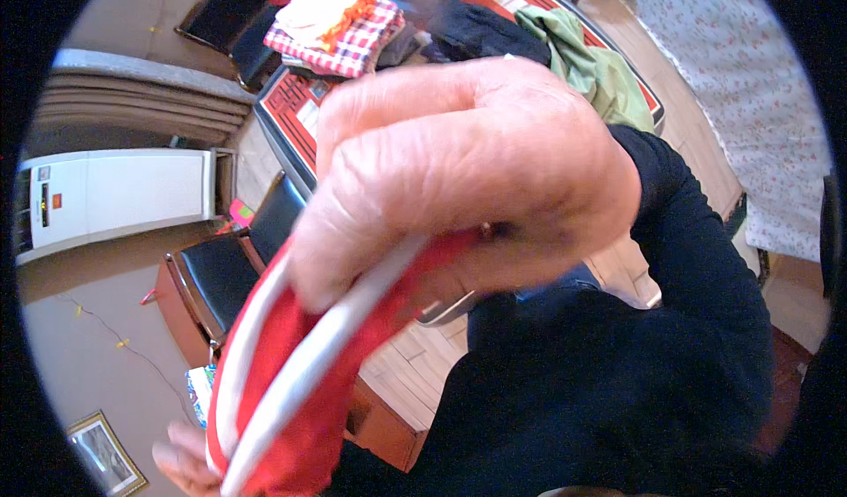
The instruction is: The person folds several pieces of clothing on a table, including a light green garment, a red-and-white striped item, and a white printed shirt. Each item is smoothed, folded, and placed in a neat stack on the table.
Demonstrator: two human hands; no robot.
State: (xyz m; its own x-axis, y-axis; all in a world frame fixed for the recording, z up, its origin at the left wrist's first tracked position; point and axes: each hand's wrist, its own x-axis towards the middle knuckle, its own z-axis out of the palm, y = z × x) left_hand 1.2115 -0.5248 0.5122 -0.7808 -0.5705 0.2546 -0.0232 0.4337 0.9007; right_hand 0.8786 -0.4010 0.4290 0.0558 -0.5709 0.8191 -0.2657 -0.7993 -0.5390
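Observation:
My right hand is large and close to the camera, with its fingers curled onto a red cloth garment with white stripes. From there the garment stretches down to the lower left. My left hand is at its far end, blurred and partly hidden behind the red cloth, its fingers against the edge. Beyond the right hand stands a table with a red and black patterned top. On it lie a folded red-and-white checked cloth, a white and orange item, a black garment and a green garment.
Chairs with black seats stand beside the table, one nearer and one farther. A white floor-standing air conditioner is at the left. A framed picture hangs at lower left. Floral fabric hangs or lies at the right.

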